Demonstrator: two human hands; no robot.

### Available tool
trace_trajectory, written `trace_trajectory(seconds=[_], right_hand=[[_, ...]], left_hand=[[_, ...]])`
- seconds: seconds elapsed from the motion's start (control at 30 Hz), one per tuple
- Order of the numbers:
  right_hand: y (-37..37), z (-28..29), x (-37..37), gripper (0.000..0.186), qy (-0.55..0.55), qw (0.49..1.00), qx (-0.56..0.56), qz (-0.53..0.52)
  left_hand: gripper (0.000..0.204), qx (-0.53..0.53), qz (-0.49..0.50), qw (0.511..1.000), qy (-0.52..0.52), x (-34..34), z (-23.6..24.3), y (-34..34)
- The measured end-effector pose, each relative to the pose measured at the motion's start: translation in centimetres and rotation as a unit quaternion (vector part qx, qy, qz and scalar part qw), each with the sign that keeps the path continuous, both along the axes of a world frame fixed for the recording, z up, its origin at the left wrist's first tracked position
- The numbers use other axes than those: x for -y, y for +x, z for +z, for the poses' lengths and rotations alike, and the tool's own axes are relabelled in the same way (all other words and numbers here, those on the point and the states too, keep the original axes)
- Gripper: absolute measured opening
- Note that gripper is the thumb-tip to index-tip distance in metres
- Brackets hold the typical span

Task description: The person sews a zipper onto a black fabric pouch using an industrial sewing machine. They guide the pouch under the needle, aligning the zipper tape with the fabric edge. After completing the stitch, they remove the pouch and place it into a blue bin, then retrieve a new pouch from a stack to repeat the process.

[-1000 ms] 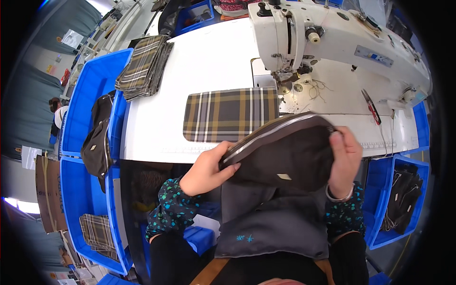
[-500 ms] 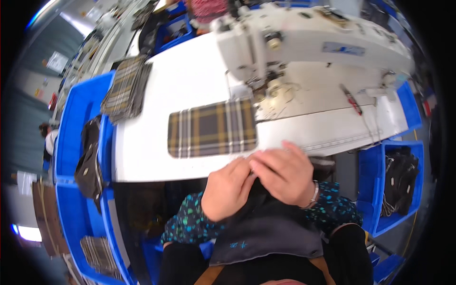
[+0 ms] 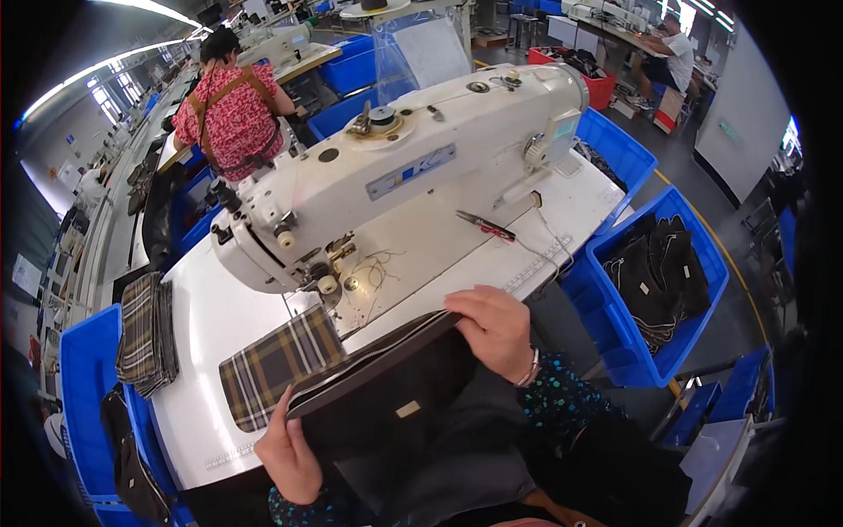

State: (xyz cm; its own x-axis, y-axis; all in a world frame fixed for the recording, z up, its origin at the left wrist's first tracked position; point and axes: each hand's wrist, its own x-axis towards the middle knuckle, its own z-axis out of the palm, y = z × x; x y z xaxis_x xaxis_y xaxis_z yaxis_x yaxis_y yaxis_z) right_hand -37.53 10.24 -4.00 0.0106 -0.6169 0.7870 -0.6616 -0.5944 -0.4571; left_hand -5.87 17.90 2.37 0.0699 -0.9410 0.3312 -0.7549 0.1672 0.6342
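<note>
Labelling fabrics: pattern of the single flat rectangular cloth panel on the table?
Flat cloth panel: plaid, dark grey with tan and white stripes; best: head view.

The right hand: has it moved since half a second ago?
Yes. Judged against the sewing machine, the right hand has moved rightward along the white table, toward the red-handled thread snips.

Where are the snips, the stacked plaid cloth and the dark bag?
Snips (image 3: 486, 225): head view, middle.
Stacked plaid cloth (image 3: 141, 323): head view, top piece.
Dark bag (image 3: 393, 385): head view, front above the pale label.
</note>
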Motion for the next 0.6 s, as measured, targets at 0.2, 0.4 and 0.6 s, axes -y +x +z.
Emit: trace_trajectory(seconds=[0.2,0.4,0.6], right_hand=[[1.6,2.0,-1.9,0.033,0.029,0.988,0.041,0.148],[5.7,2.4,-4.2,0.03,-0.001,0.966,-0.046,0.253],[5.3,2.4,-3.4,0.023,0.166,0.929,0.03,0.33]], left_hand=[[0.086,0.116,-0.112,0.986,-0.038,-0.2,-2.1,-2.8],[0.044,0.097,-0.187,0.976,-0.058,-0.3,-2.8,-5.3],[0.039,-0.029,-0.195,0.974,0.113,-1.5,-0.9,-1.5]])
